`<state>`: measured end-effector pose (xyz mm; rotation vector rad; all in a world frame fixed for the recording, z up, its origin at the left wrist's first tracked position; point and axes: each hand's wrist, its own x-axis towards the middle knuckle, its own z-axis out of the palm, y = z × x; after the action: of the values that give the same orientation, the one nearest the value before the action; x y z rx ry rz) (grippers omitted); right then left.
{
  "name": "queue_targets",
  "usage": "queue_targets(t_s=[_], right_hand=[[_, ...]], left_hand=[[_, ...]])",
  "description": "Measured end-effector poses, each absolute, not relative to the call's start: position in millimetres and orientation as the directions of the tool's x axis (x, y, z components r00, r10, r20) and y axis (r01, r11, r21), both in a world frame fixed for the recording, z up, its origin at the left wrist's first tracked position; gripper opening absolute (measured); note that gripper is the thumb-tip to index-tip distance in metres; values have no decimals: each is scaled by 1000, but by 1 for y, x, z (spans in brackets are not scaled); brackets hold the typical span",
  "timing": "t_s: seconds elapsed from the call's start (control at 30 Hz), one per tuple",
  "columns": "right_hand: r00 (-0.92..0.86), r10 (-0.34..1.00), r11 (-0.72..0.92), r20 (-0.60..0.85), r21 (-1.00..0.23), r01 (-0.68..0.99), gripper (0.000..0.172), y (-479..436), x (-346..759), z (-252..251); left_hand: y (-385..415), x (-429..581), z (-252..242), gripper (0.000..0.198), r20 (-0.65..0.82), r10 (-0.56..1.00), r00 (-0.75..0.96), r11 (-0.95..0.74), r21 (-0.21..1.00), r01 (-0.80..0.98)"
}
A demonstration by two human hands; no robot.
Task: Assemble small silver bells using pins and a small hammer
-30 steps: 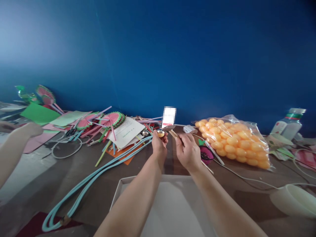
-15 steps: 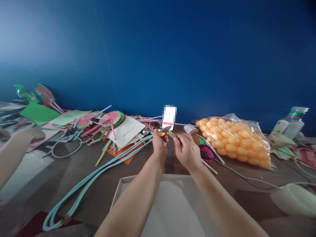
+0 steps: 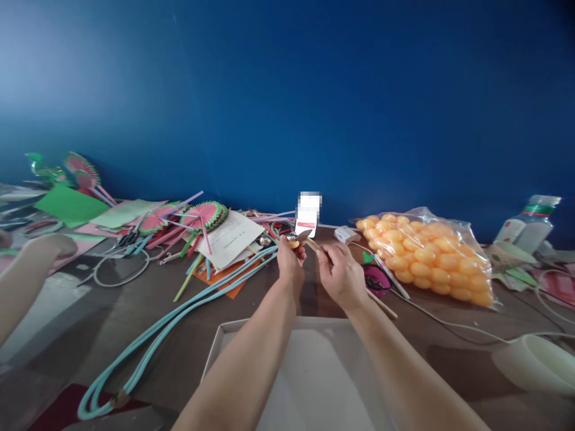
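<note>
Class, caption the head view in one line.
Left hand holds a shiny piece; right hand grips a wooden-handled tool.

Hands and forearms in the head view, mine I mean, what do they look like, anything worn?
Both the left forearm and right forearm show no sleeve. The left hand and right hand are ungloved. I see no watch or bracelet; rings are too small to tell.

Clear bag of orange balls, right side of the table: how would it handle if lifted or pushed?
The clear plastic bag is probably floppy: its film crumples along the top. The orange balls would likely shift and sag, being rounded. The film's shine suggests a slippery grip.
</note>
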<state>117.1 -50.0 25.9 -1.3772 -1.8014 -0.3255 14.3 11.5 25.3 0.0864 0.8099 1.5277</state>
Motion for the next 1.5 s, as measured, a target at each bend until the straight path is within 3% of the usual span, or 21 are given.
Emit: queue_targets(t_s=[0.33,0.97,1.2,1.5], right_hand=[[-60,618,438,783,-279,855,17,-53,117,32],[-43,685,346,728,-272,898,21,-51,117,28],[-29,656,368,754,-285,885,21,-52,118,29],[-7,637,368,771,-296,881,21,-51,118,29]], left_hand=[[9,15,25,28,-372,909,-186,65,569,-820],[11,15,21,26,-320,921,-222,51,664,-746],[12,15,16,26,-228,943,-242,-4,719,-695],[13,15,16,30,-230,942,-245,-2,725,-689]])
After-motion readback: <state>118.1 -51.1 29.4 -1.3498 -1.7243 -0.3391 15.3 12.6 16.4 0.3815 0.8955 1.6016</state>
